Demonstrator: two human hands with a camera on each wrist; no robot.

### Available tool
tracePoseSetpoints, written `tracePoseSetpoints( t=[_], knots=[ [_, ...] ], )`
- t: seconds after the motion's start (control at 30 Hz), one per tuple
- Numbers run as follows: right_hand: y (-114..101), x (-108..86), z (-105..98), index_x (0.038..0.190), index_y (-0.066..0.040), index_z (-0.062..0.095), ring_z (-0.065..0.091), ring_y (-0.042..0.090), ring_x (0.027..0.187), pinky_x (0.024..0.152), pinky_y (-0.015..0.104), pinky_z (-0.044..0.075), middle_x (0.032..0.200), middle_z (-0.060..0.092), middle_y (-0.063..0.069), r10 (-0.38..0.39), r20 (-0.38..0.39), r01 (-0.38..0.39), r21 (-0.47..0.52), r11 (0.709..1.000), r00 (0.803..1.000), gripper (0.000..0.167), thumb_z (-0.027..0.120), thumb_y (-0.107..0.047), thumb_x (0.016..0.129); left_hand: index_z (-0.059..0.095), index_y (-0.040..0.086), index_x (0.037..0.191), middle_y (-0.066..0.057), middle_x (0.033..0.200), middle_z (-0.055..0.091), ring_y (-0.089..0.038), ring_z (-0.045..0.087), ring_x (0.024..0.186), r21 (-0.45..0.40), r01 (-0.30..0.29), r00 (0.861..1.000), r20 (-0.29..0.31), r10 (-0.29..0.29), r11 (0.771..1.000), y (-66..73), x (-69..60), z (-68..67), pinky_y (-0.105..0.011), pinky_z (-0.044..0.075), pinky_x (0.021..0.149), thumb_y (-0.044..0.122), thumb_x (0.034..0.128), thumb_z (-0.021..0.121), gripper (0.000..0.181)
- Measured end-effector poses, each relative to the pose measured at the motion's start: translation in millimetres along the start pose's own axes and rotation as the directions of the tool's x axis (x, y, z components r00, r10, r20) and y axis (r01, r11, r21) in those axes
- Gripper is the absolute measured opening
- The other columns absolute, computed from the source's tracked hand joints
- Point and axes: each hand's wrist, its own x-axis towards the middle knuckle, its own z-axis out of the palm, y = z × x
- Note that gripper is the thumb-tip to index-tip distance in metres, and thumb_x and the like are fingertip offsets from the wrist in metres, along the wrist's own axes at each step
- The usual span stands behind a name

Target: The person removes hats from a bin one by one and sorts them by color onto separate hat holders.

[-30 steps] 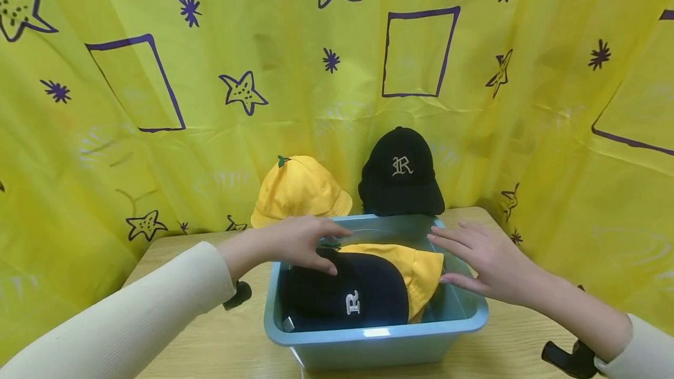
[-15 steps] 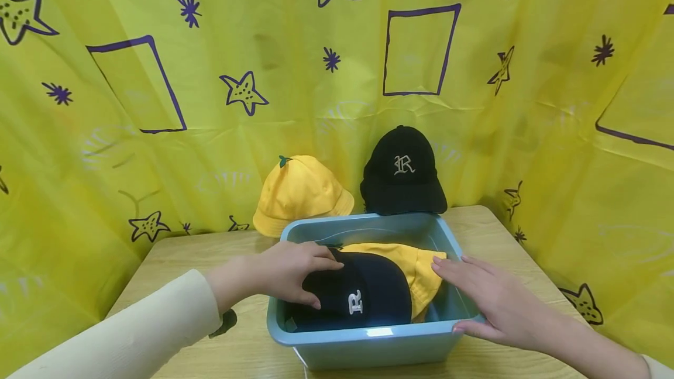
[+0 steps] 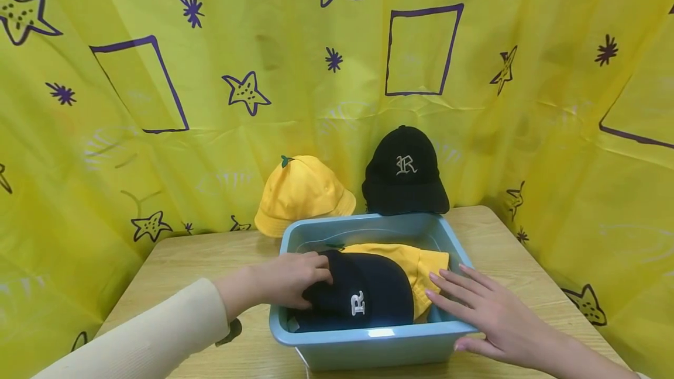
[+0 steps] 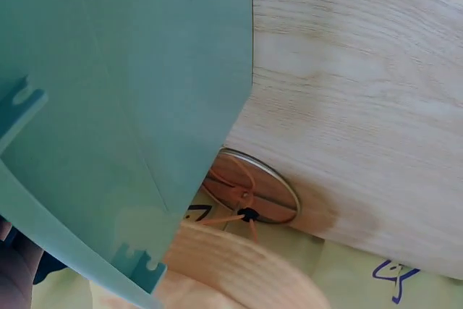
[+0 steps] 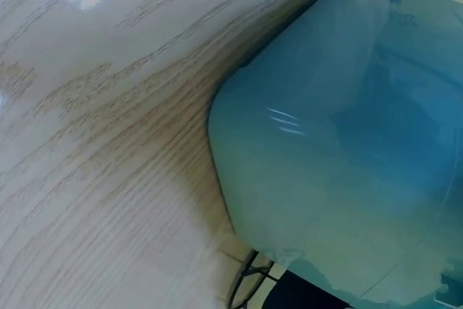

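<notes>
Left hand (image 3: 295,281) grips the navy baseball cap (image 3: 384,282) inside the blue bin (image 3: 379,355) (right hand (image 3: 492,313) spread, holding nothing!); a hasty tug could snag the overlapped yellow bucket hat (image 3: 408,257).

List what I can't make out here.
Head: much of the inner yellow hat, covered by the navy cap.
Head: whether the left hand grips that cap; its back hides the palm.
Left wrist: most of that hand, past the left edge.
Right wrist: anything inside the tub, hidden by its wall.
</notes>
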Motion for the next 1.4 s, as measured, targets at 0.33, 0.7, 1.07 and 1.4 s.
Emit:
tracePoseSetpoints(
  t=[0.33, 0.7, 1.07, 1.4],
  knots=[
    [2, -0.6, 5, 0.127, -0.006, 0.06, 0.036, 0.016, 0.137, 0.117, 0.036, 0.016, 0.141, 0.049, 0.007, -0.054, -0.068, 0.055, 0.006, 0.998, 0.996, 0.052, 0.037, -0.044, 0.1, 0.066, 0.02, 0.093, 0.007, 0.09, 0.062, -0.01, 0.057, 0.085, 0.006, -0.048, 0.998, -0.046, 0.049, 0.999, -1.9, 6.6, -4.1, -0.021, 0.051, 0.075, 0.016, 0.0766, 0.078, 0.021],
    [5, 0.8, 6, 0.125, -0.007, 0.062, 0.044, 0.014, 0.131, 0.117, 0.036, 0.018, 0.137, 0.053, 0.005, -0.076, -0.079, 0.076, 0.002, 0.997, 0.994, 0.05, 0.039, -0.044, 0.1, 0.066, 0.014, 0.096, 0.001, 0.088, 0.058, -0.015, 0.054, 0.084, 0.081, -0.069, 0.971, -0.224, 0.085, 0.994, -17.0, 0.9, -36.7, -0.021, 0.051, 0.077, 0.006, 0.08, 0.074, 0.02],
    [5, 6.4, 8, 0.125, 0.0, 0.06, 0.045, 0.02, 0.131, 0.115, 0.035, 0.023, 0.136, 0.053, 0.013, -0.114, -0.168, 0.114, -0.009, 0.993, 0.979, 0.056, 0.035, -0.045, 0.101, 0.062, 0.008, 0.094, -0.004, 0.091, 0.057, -0.019, 0.054, 0.086, 0.075, -0.138, 0.875, -0.458, 0.157, 0.988, -38.3, -5.8, -67.3, -0.027, 0.049, 0.081, -0.007, 0.0821, 0.066, 0.019],
    [22, 32.9, -24, 0.118, 0.006, 0.062, 0.058, 0.026, 0.113, 0.111, 0.026, 0.029, 0.123, 0.061, 0.019, -0.091, -0.257, 0.081, -0.05, 0.995, 0.962, 0.049, 0.046, -0.037, 0.099, 0.061, 0.006, 0.095, -0.003, 0.091, 0.059, -0.018, 0.054, 0.088, 0.044, -0.229, 0.815, -0.538, 0.216, 0.972, -39.5, 12.1, -86.7, -0.027, 0.047, 0.084, -0.003, 0.0853, 0.064, 0.014]
  ],
)
